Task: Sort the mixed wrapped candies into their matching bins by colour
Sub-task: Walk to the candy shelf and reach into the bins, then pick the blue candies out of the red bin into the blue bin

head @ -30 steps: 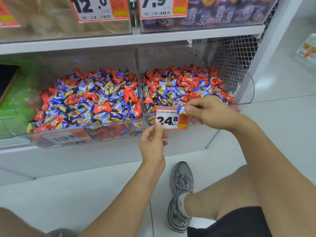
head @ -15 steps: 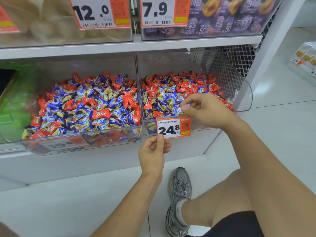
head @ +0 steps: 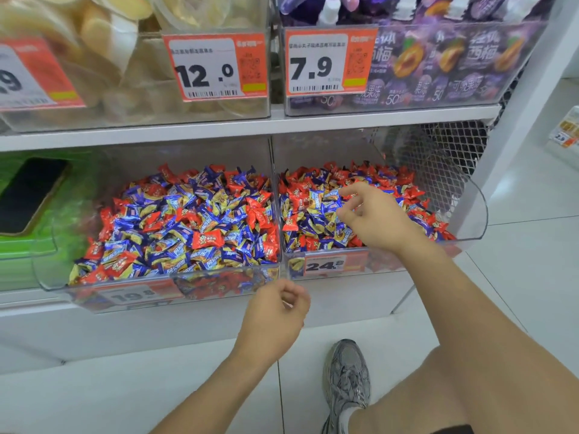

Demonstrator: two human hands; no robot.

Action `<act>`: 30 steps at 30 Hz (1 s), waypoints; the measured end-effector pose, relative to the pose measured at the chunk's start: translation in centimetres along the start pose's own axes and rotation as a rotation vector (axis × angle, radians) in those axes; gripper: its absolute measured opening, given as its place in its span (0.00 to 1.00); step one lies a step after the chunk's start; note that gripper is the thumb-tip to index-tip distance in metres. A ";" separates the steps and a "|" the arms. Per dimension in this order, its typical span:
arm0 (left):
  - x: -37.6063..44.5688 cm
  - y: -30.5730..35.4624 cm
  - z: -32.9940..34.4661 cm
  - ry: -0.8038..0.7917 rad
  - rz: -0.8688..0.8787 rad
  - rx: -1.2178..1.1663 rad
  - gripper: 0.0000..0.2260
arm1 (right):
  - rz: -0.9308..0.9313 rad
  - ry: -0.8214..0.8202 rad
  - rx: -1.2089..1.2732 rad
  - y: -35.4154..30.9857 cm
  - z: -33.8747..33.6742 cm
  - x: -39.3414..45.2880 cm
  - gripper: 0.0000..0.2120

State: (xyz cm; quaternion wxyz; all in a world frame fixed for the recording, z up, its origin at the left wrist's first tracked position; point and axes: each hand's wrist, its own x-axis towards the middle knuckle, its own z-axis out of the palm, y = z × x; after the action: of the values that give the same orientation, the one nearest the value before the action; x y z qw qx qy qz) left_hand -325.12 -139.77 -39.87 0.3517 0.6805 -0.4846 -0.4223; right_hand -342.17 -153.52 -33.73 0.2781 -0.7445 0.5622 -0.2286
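Two clear plastic bins sit side by side on the lower shelf (head: pixel 219 317), both heaped with mixed red and blue wrapped candies. The left bin (head: pixel 156 296) carries a 19.8 price tag (head: pixel 134 296); the right bin (head: pixel 470 220) carries a 24.8 price tag (head: pixel 329 265). The right hand (head: pixel 372 219) hovers over the candies (head: pixel 313 214) in the right bin, fingers spread and bent, gripping nothing visible. The left hand (head: pixel 275 314) hangs below the left bin's front edge, fingers loosely curled, holding nothing. A grey sneaker (head: pixel 346 380) rests on the white floor (head: pixel 532 261).
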 end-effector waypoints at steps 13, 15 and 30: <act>5.7 -0.8 -20.3 0.060 0.201 0.851 0.25 | -0.405 0.234 -0.093 -10.9 7.7 1.6 0.17; 6.1 -1.7 -21.1 0.015 0.219 0.832 0.27 | -0.443 0.140 -0.081 -12.1 8.9 2.2 0.16; 7.3 -4.3 -23.6 0.142 0.295 0.541 0.03 | -0.460 -0.310 -0.424 -15.1 16.3 3.6 0.19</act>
State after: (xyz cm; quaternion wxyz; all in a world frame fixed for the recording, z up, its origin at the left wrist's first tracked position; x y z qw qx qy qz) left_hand -300.70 -143.88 -36.09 0.2482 0.6996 -0.6471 -0.1738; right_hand -319.83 -151.22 -35.59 0.1407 -0.9188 0.3656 -0.0477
